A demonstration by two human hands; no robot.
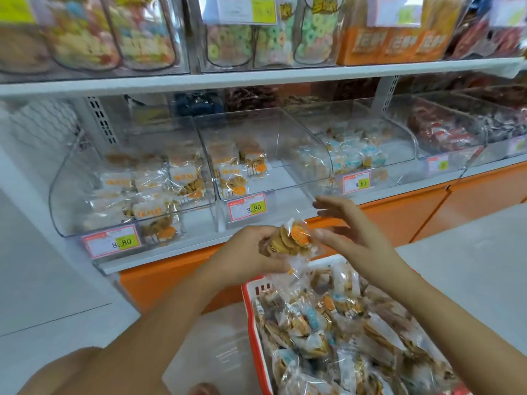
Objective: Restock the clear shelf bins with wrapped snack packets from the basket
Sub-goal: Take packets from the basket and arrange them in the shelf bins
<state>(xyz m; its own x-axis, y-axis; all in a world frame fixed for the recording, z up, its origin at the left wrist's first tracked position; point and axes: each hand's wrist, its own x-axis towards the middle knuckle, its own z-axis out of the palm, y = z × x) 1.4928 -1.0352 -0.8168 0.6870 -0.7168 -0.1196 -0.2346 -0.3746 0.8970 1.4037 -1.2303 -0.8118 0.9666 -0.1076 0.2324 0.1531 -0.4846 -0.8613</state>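
My left hand (251,252) grips a clear-wrapped packet of brown round crackers with an orange label (288,240), held above the near-left corner of the red basket (252,315). My right hand (348,226) hovers just right of the packet, fingers straight and spread, holding nothing. The basket is heaped with several wrapped snack packets (350,332), some orange-labelled, some blue. On the lower shelf stand clear bins: the left bin (61,201) and middle bin (291,138) hold orange-labelled packets, the right bin (399,143) holds blue-labelled ones.
Price tags reading 8.80 (112,242) hang on the bin fronts. The upper shelf (256,76) carries tubs of coloured sweets and orange boxes. Further bins of red and dark snacks (445,132) sit at the right. An orange cabinet front (399,218) runs below the shelf.
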